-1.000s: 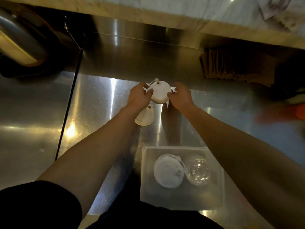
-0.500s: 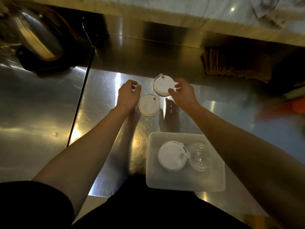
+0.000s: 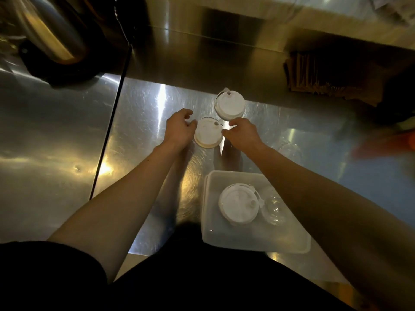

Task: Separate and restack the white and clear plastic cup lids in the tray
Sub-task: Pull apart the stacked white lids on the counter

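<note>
Two white cup lids lie on the steel counter. The far white lid (image 3: 230,106) sits alone, with no hand on it. The near white lid (image 3: 207,133) is between my hands: my left hand (image 3: 179,129) curls against its left rim and my right hand (image 3: 241,134) pinches its right rim. Close to me stands the translucent tray (image 3: 224,241). It holds a stack of white lids (image 3: 238,204) on the left and clear lids (image 3: 272,207) on the right, partly hidden by my right forearm.
A shiny metal vessel (image 3: 45,30) on a dark base stands at the back left. A dark line (image 3: 112,131) runs across the counter left of my hands. Brown paper items (image 3: 325,75) are stacked at the back right. Something orange (image 3: 402,140) is blurred at the right edge.
My right hand set the far white lid down on the counter and came back to the near lid. My left hand closed in on that lid's left rim.
</note>
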`<act>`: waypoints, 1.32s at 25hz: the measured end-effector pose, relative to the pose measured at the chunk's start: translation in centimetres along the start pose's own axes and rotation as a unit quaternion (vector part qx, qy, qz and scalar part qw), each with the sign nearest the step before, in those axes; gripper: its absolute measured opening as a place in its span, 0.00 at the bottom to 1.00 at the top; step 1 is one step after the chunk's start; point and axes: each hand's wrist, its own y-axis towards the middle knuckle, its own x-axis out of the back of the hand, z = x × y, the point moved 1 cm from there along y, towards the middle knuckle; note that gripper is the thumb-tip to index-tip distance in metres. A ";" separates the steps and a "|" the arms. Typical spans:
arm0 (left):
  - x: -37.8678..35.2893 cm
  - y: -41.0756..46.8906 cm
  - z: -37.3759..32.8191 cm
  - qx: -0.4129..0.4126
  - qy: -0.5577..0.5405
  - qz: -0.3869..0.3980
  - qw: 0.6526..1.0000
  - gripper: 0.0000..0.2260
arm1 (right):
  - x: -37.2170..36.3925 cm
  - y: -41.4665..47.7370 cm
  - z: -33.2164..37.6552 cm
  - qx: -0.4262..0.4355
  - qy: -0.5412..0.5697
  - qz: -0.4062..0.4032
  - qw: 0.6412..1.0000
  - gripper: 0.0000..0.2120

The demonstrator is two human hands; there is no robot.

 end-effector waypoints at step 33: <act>-1.9 -2.4 -1.2 0.043 -0.107 -0.032 0.993 0.19 | 0.1 -1.4 -0.1 0.053 0.108 -0.066 0.991 0.19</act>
